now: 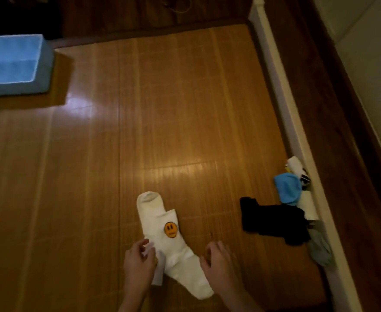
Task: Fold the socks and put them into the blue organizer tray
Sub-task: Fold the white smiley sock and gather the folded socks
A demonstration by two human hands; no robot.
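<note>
White socks point(167, 242) (orange smiley patch point(170, 230)), a black sock point(275, 220), a light-blue tray point(16, 64), amber striped mat point(140, 120).

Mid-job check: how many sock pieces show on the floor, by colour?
White: 3, the smiley sock, upper heap piece, lower heap piece
Black sock: 1
Blue sock: 1
Grey sock: 1
Total: 6 visible; pairs may lie doubled.

Dim, warm indoor light gives everything an orange cast. Two soft glare patches sit on the glossy wooden mat point(162, 86), one just beside the blue organizer tray point(12, 64), one beyond the white sock point(162, 233). The tray throws a dark shadow to its right. The top left corner sinks to black. The frame is soft throughout; the left hand point(137, 264) and right hand point(218, 264) smear slightly, and the black sock point(275, 221) shows no detail
</note>
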